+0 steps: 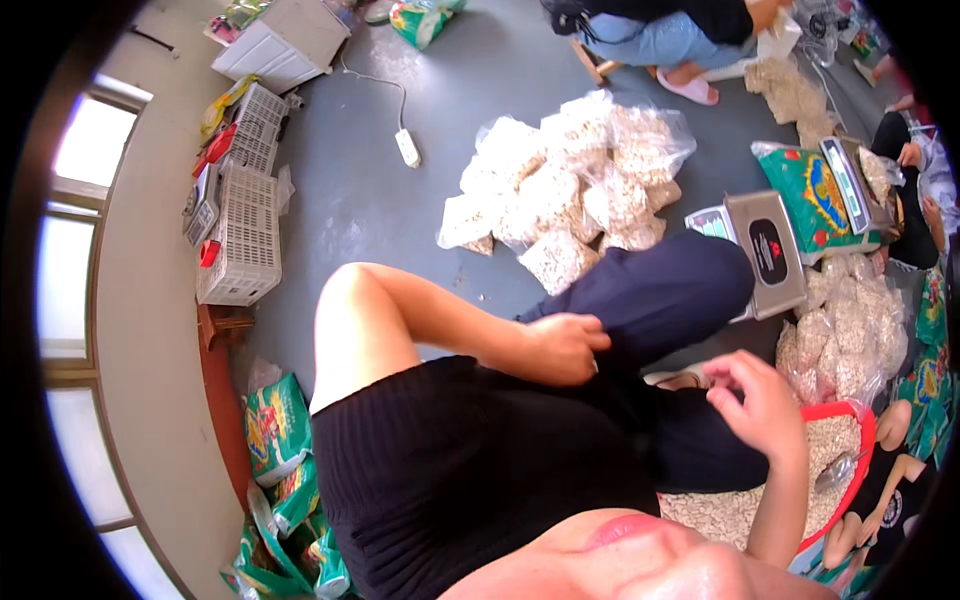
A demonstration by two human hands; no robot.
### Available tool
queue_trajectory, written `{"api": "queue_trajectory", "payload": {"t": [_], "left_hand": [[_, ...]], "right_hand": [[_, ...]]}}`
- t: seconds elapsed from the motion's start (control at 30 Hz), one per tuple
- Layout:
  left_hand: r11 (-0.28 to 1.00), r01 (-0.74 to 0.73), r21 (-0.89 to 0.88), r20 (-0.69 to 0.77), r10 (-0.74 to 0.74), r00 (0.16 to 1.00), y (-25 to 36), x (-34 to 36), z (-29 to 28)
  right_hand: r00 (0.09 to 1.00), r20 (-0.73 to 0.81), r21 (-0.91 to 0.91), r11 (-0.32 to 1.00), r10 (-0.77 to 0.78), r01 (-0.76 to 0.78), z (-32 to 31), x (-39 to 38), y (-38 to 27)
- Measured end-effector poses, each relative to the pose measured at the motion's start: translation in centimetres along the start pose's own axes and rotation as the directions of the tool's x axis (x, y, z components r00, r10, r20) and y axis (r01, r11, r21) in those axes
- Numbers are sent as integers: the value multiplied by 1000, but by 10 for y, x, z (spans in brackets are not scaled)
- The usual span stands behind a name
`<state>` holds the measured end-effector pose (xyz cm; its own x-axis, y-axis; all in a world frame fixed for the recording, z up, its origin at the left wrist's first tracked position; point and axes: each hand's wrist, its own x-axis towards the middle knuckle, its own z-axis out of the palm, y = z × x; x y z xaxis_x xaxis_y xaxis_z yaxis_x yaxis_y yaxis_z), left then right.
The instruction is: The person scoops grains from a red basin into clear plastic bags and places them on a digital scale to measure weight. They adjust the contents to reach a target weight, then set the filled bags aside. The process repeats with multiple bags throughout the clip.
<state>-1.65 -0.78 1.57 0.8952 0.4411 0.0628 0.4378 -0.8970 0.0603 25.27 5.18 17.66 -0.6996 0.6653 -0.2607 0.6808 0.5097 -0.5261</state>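
Observation:
My left hand (565, 348) lies against my dark trousers (660, 295) near the thigh, its fingers curled closed; whatever they may hold is hidden. Over my other leg hovers my right hand (757, 402), fingers bent but apart, with nothing visible in it. Beside my right forearm stands a red-rimmed tub (862, 480) full of pale, bean-like pieces (725, 515), with a clear scoop (836, 472) lying in them. A scale with a metal pan (768, 245) sits just beyond my knees. Many clear bags of pale pieces (555, 190) are heaped on the floor in front of me.
More filled bags (850, 330) lie right of the scale, near a green sack (815, 200) and a second scale (848, 185). Other people sit at the far side and right. White crates (245, 235) line the left wall; a power strip (407, 148) lies on the floor.

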Motion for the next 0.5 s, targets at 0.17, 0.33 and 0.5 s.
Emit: {"api": "queue_trajectory", "payload": {"t": [0.17,0.33,0.5], "left_hand": [[636,314,-705,27,-419,908,-78,-46,-27],[502,811,-300,195,-800,567,-245,-34,49],[624,780,57,323,-750,577,-331,31,132]], "right_hand": [[986,167,238,970,12,-52,1,68,84],[999,-34,-63,998,15,-18,33,166,214],[978,175,-137,986,114,-91,81,157,290]]}}
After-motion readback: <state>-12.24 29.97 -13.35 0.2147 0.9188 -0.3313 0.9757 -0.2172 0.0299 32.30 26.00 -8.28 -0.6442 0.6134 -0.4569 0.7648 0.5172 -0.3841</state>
